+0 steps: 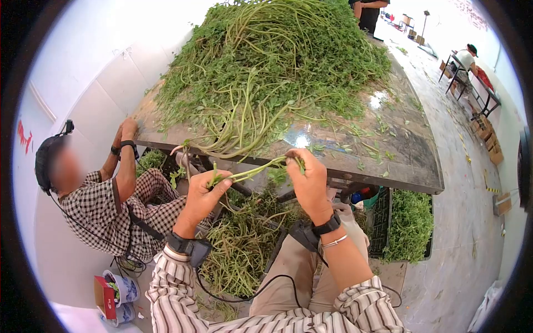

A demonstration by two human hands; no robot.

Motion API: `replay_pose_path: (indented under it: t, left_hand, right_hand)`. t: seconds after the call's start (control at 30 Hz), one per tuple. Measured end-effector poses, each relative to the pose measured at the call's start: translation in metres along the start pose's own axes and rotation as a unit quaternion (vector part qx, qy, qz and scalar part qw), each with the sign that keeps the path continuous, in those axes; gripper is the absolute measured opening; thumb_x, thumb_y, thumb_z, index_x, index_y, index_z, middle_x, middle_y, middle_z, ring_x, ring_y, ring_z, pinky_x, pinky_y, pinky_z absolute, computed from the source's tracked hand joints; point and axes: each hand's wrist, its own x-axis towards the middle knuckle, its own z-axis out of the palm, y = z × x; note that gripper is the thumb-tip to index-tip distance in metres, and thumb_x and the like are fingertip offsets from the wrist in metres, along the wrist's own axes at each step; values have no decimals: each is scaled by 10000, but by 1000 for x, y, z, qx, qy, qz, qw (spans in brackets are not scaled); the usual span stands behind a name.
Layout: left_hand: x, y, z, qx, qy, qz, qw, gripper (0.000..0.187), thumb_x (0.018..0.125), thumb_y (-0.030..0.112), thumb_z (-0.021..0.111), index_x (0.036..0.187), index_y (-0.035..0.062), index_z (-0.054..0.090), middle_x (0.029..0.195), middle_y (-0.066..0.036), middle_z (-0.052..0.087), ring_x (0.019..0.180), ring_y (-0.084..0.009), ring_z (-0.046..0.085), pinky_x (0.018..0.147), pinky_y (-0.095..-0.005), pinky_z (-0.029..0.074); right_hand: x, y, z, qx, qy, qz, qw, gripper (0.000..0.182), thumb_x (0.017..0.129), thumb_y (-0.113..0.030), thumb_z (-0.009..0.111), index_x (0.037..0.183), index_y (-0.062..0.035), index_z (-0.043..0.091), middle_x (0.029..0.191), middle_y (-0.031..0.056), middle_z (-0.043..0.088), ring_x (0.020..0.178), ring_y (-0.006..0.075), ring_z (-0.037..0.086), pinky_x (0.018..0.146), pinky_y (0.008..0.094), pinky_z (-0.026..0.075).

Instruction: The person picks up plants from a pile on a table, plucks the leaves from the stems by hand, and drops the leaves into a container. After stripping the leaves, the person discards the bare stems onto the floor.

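Note:
Stretched between my two hands, just in front of the table edge, are a few thin green stems (252, 172). My left hand (202, 194) pinches their left end, where some leafy bits stick out past the fingers. At the other end, my right hand (308, 180) is closed on the stems between thumb and fingers. Beyond my hands, longer loose stems (244, 130) lie on the table, some reaching its front edge. Behind them rises a large heap of leafy green stems (277, 61).
Below my hands lies a pile of cut stems (239, 250). A black crate of greens (410, 225) stands at right under the wooden table (388, 172). A person in a checked shirt (97, 205) sits at left. White buckets (126, 288) stand on the floor.

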Motion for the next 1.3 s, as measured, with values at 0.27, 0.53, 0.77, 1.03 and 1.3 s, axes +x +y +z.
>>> replay_pose_path:
  t: [0.27,0.53,0.77,1.03,1.3]
  left_hand:
    - [10,-1,4,17,44,-83,995,134,838,104,631,916,2,591,663,21,465,603,-62,408,530,-243,335]
    - [54,-19,8,77,168,-34,982,224,776,-5,616,996,30,594,661,13,417,615,-84,397,555,-233,348]
    - [91,-43,6,173,177,-125,961,328,810,154,612,1093,-11,601,756,-128,609,664,-259,566,632,-363,434]
    - [105,-73,3,195,137,-164,957,330,799,159,615,1043,-63,602,804,-201,627,738,-325,606,684,-399,453]
    - [99,-77,15,230,212,-53,948,328,811,129,602,1060,-80,561,801,-195,604,701,-277,592,644,-384,443]
  right_hand:
    - [11,20,-11,365,68,170,913,177,877,-159,607,1006,-39,613,900,-39,566,774,43,477,683,202,398]
    - [8,5,-10,360,16,249,899,124,904,-180,576,977,-80,578,873,-39,582,655,30,387,564,201,360]
    - [8,8,-12,365,-23,224,903,95,918,-172,540,970,-94,561,847,-13,596,641,44,389,512,207,347]
    - [8,5,-13,378,-24,235,895,100,906,-154,544,970,-79,558,841,-4,595,634,45,400,541,195,348]
    - [7,3,-12,354,-28,250,901,101,907,-147,520,970,-73,547,834,-1,593,616,35,393,509,198,331]
